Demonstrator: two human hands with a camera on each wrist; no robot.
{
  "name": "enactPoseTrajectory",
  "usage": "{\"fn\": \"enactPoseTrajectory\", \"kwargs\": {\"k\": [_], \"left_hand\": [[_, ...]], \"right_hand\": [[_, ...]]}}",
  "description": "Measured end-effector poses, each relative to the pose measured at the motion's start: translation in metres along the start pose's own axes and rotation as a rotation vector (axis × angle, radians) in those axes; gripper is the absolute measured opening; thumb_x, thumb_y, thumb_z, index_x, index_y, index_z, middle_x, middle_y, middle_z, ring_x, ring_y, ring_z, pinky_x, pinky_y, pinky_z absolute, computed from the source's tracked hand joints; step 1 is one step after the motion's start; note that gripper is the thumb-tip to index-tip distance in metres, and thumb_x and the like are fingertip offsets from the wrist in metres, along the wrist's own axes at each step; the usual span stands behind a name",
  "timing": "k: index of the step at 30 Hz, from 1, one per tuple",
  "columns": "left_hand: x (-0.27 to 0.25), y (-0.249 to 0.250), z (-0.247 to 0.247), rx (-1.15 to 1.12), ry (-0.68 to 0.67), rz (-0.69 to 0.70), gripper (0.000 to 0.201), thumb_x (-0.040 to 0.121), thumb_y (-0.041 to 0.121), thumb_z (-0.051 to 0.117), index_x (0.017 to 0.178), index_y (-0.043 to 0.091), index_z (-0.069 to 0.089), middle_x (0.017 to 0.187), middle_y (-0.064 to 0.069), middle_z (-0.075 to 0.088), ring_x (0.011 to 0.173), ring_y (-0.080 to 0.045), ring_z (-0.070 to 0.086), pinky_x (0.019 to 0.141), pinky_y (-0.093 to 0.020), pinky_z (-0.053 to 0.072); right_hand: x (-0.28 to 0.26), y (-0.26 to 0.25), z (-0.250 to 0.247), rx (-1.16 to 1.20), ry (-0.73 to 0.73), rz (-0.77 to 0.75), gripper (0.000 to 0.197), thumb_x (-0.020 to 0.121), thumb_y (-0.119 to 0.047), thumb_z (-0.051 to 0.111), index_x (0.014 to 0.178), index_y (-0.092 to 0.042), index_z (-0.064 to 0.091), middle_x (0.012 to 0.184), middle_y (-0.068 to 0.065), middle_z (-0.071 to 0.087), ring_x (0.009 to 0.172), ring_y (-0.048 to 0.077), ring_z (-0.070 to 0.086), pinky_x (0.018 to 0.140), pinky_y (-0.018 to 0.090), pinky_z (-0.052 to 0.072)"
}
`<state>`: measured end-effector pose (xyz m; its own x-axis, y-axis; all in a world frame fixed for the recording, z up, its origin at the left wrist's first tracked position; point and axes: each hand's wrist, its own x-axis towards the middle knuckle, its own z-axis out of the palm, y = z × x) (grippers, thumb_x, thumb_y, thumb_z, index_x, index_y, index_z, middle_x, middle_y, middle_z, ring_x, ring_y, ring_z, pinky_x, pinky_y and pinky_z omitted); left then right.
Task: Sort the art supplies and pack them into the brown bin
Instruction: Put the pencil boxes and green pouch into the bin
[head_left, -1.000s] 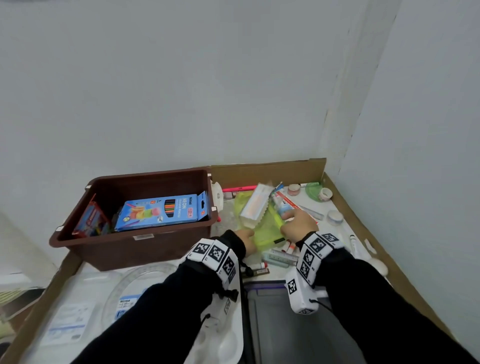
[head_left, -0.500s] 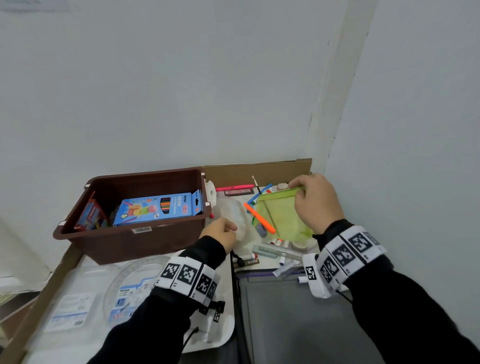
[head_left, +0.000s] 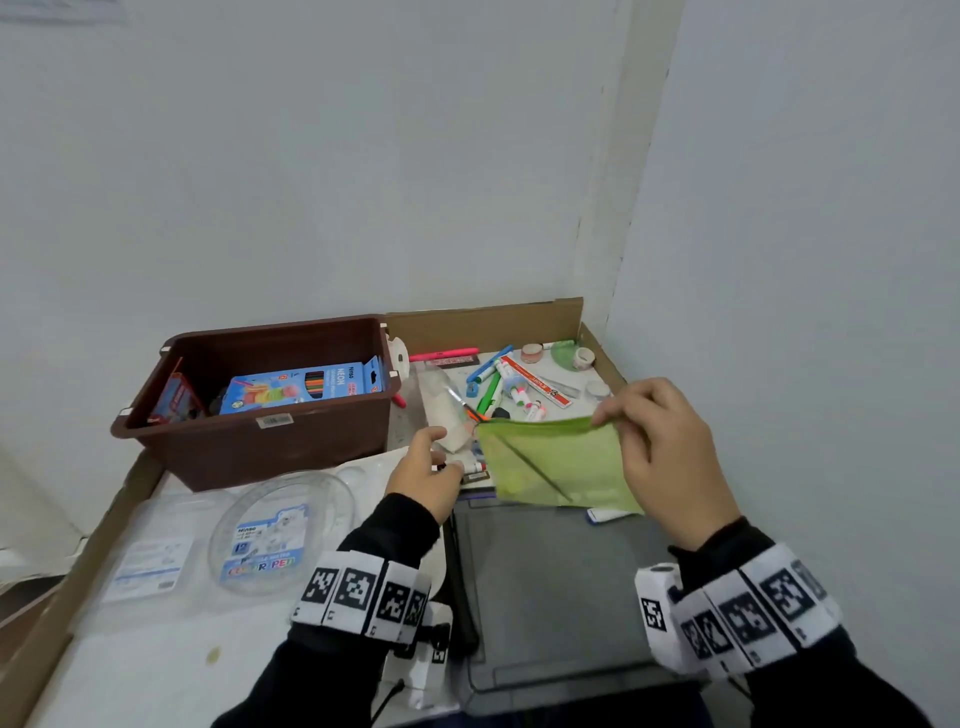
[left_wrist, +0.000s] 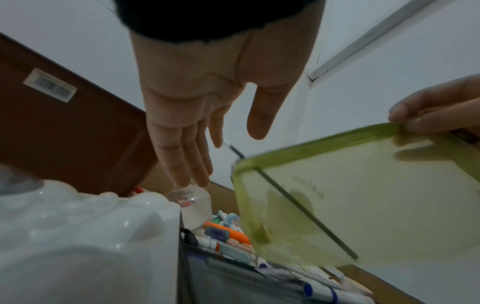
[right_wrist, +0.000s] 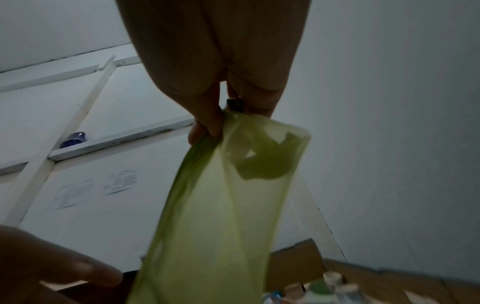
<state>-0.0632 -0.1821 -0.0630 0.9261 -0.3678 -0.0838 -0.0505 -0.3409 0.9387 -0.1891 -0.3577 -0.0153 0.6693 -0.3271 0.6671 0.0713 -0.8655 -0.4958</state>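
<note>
Far left of the worktop: flat clear packets and a round clear palette pack (head_left: 283, 530) lie near the front-left corner, not yet binned. Behind them the brown bin (head_left: 260, 447) sits toward the back-left edge; inside is a blue pencil box (head_left: 306, 387) plus a red pack (head_left: 174, 400) leaning on the left wall, so approx two items are packed, w/ lots of room left.

Centre: left hand (head_left: 423, 480) hovers low just right of the bin, fingers straight and relaxed, gripping nothing, tips at or just over a clear bag (left_wrist: 193, 207) – contact unclear. A grey case (head_left: 561, 597) lies at the front edge.

Right: right hand (head_left: 662, 457) pinches the top edge of a green see-through pouch (head_left: 556, 462), lifted off the worktop; it hangs tilted w/ a thin dark stick inside.

Back-right corner: markers, pens, a ruler, tape rolls etc. (head_left: 519, 384) lie loose and unsorted. Judging by that, the task is early on; most supplies are left.
</note>
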Motion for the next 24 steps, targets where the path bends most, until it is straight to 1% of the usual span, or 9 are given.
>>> {"fn": "enactPoseTrajectory", "kwargs": {"k": [3,6,9,13,15,17,19,22,24], "left_hand": [[-0.009,-0.006,0.006,-0.121,-0.019,-0.03,0.052,0.09,0.012,0.054,0.136,0.019,0.03,0.102,-0.002,0.057,0.085,-0.01,0.056,0.074,-0.022,0.041],[-0.016,-0.013,0.012,-0.165,-0.054,-0.039,0.056,0.087,0.006,0.058,0.136,0.012,0.03,0.116,-0.014,0.058,0.105,-0.026,0.056,0.093,-0.033,0.044],[-0.021,-0.02,0.014,-0.174,-0.021,0.005,0.046,0.084,-0.003,0.058,0.124,0.014,0.041,0.114,-0.019,0.06,0.105,-0.029,0.057,0.098,-0.042,0.043],[-0.026,-0.027,0.011,-0.158,-0.035,0.086,0.027,0.081,-0.009,0.06,0.099,0.011,0.054,0.099,-0.011,0.063,0.098,-0.028,0.059,0.091,-0.035,0.046],[-0.029,-0.03,0.01,-0.174,-0.052,0.116,0.026,0.08,-0.012,0.06,0.095,0.009,0.056,0.094,-0.011,0.064,0.09,-0.025,0.06,0.084,-0.03,0.046],[-0.032,-0.032,0.01,-0.192,-0.069,0.133,0.029,0.079,-0.013,0.06,0.093,0.012,0.057,0.092,-0.009,0.065,0.086,-0.02,0.06,0.081,-0.027,0.046],[-0.036,-0.033,0.011,-0.198,-0.091,0.143,0.031,0.079,-0.013,0.06,0.093,0.014,0.057,0.092,-0.006,0.065,0.085,-0.017,0.06,0.079,-0.024,0.048],[-0.041,-0.034,0.013,-0.176,-0.111,0.183,0.031,0.079,-0.011,0.062,0.097,0.013,0.058,0.092,-0.006,0.065,0.088,-0.021,0.061,0.084,-0.03,0.048],[-0.043,-0.035,0.012,-0.111,-0.115,0.233,0.034,0.078,-0.007,0.064,0.103,0.015,0.059,0.092,-0.002,0.066,0.085,-0.013,0.061,0.081,-0.027,0.048]], "right_hand": [[-0.031,-0.001,-0.004,0.103,0.069,0.005,0.028,0.08,0.009,0.05,0.077,-0.014,0.066,0.085,-0.004,0.051,0.08,-0.003,0.051,0.071,0.002,0.034],[-0.061,0.001,-0.004,0.195,0.057,0.075,0.035,0.082,0.011,0.05,0.076,-0.021,0.063,0.088,-0.006,0.054,0.086,-0.002,0.052,0.073,0.003,0.035],[-0.081,0.01,-0.003,0.22,0.042,0.184,0.046,0.08,0.02,0.052,0.074,-0.024,0.06,0.087,-0.004,0.057,0.085,-0.003,0.052,0.071,0.005,0.036],[-0.083,0.016,-0.006,0.14,-0.082,0.296,0.046,0.075,0.017,0.055,0.075,-0.029,0.06,0.09,-0.004,0.058,0.09,0.002,0.054,0.073,0.002,0.034],[-0.074,0.011,-0.007,0.055,-0.113,0.252,0.037,0.075,0.01,0.06,0.078,-0.026,0.062,0.091,-0.007,0.059,0.092,0.01,0.055,0.082,0.005,0.033],[-0.061,-0.001,-0.003,0.024,-0.155,0.184,0.023,0.079,-0.002,0.064,0.085,-0.023,0.065,0.093,-0.009,0.061,0.095,0.013,0.056,0.089,0.022,0.038],[-0.047,-0.017,0.006,0.032,-0.234,0.137,0.012,0.085,-0.018,0.063,0.094,-0.024,0.065,0.095,-0.011,0.061,0.095,0.011,0.055,0.093,0.037,0.04],[-0.03,-0.042,0.029,-0.024,-0.345,0.067,0.021,0.086,-0.041,0.058,0.105,-0.031,0.062,0.086,-0.017,0.052,0.088,0.005,0.047,0.094,0.035,0.033],[-0.02,-0.055,0.043,-0.076,-0.411,0.032,0.027,0.085,-0.048,0.056,0.107,-0.034,0.061,0.079,-0.017,0.047,0.085,0.005,0.042,0.092,0.033,0.027]]}}
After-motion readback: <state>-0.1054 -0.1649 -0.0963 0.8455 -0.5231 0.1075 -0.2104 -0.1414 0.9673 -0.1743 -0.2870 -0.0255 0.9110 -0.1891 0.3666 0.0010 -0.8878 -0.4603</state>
